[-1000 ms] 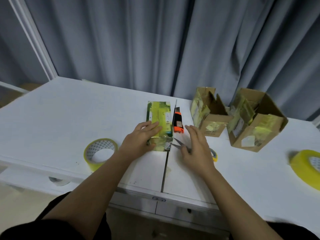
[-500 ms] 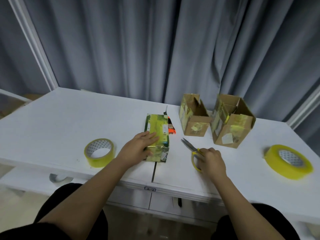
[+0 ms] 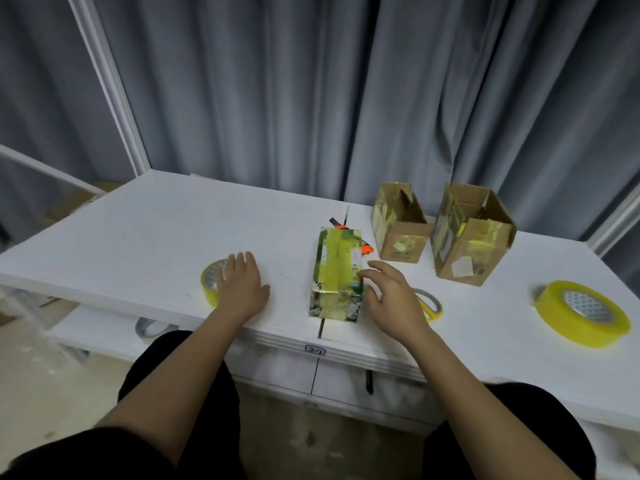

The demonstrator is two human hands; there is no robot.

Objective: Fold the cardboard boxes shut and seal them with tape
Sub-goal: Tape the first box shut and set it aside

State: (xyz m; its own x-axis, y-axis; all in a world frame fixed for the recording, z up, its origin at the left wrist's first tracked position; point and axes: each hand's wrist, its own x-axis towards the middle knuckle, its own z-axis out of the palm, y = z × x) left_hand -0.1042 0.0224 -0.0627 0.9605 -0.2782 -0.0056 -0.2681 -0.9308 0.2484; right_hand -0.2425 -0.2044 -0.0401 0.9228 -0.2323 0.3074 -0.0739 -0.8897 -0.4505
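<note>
Taped box (image 3: 337, 271) lies closed at centre front of the white surface (image 3: 145, 233), over its seam. Two open cardboard boxes (image 3: 398, 226) (image 3: 471, 237) stand behind right. An orange cutter (image 3: 366, 250) is partly hidden behind the taped box. Scissors (image 3: 429, 304) lie just right of the right hand (image 3: 391, 299); a large tape roll (image 3: 581, 311) sits far right. Left hand (image 3: 240, 285) has left the box since 0.5 s ago and now rests flat, fingers straight, covering part of the small tape roll (image 3: 211, 282). Right hand has released the scissors; fingers relaxed, possibly touching the box's side.
</note>
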